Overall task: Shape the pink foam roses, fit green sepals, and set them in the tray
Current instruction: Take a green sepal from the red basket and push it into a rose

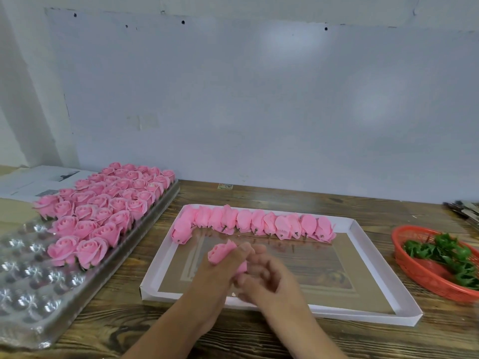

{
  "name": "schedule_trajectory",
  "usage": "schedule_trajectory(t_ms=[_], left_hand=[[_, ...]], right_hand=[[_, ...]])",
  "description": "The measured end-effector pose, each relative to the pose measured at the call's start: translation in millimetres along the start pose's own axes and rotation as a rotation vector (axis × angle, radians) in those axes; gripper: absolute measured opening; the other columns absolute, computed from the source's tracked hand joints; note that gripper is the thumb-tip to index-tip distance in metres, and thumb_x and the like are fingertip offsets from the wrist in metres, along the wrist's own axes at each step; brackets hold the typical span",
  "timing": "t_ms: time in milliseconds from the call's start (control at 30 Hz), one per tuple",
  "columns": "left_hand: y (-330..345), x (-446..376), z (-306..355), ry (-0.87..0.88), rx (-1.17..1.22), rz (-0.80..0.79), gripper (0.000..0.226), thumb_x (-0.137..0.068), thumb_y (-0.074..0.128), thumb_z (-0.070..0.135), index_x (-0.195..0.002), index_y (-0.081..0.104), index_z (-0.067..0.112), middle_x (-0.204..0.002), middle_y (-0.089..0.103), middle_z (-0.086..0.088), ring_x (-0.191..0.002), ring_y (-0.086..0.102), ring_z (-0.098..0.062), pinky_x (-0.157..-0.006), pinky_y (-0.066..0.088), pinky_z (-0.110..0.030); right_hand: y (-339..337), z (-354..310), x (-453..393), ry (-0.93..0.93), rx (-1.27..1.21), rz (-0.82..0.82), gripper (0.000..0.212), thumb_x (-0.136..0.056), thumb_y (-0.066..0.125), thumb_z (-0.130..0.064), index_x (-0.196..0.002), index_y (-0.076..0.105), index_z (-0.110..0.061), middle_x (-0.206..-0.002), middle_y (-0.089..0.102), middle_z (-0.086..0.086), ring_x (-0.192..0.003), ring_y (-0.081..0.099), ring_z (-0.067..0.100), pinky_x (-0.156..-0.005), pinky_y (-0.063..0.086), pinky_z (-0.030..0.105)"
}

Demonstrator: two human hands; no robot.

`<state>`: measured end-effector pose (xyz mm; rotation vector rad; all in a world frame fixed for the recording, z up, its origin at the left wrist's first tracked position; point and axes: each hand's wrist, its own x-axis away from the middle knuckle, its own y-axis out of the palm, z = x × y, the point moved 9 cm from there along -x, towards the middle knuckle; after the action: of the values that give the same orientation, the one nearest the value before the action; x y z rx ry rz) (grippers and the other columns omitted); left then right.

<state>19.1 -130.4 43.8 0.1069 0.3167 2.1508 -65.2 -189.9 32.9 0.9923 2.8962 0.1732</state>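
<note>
Pink foam, thin and soft, makes up the rose (222, 252) held just above the near half of the white cardboard tray (359, 255), which serves as the landmark for everything else. The left hand (220, 275) has its fingers curled round the flower, thumb lying along its side, with the bloom poking out toward the tray's far edge. The right hand (269, 278) is pressed close against the left from the tray's right side, its fingers bent in at the rose's base; it is blurred, so whether it pinches a petal or only touches I cannot tell. Judging by its look, the rose will be nearly weightless, easily creased or torn, so it is best taken lightly round the lower body near the stem stub rather than by the outer petal edges. Along the tray's far edge lies a row of unshaped pink buds (259, 225), side by side with short dark stubs pointing toward the person. To the left of the tray, on the wooden surface (124, 330), sits a clear plastic blister tray (31, 294); its far part is filled with finished open roses (108, 203), its near cups bare. To the tray's right stands an orange mesh basket (425, 275) holding green sepals (445, 255). Beyond the blister tray lie sheets of newspaper (39, 181).
</note>
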Motion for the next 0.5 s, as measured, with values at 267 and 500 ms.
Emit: schedule_trajectory(t_ms=[267, 500], left_hand=[[2, 1, -2, -0.026, 0.07, 0.014, 0.029, -0.084, 0.064, 0.036, -0.103, 0.079, 0.02, -0.113, 0.074, -0.01, -0.105, 0.07, -0.026, -0.096, 0.055, -0.051], [10, 5, 2, 0.017, -0.079, -0.078, 0.029, -0.078, 0.065, 0.047, -0.102, 0.076, 0.033, -0.125, 0.07, 0.011, -0.113, 0.067, -0.009, -0.085, 0.056, -0.025]], right_hand=[[-3, -14, 7, -0.295, 0.154, 0.137, 0.027, -0.084, 0.073, -0.004, -0.095, 0.064, -0.026, -0.093, 0.074, 0.001, -0.088, 0.071, 0.016, -0.074, 0.058, 0.027], [23, 15, 7, 0.318, -0.595, -0.171, 0.037, -0.073, 0.071, -0.006, -0.108, 0.069, 0.005, -0.094, 0.068, 0.026, -0.072, 0.072, 0.026, -0.064, 0.061, 0.032]])
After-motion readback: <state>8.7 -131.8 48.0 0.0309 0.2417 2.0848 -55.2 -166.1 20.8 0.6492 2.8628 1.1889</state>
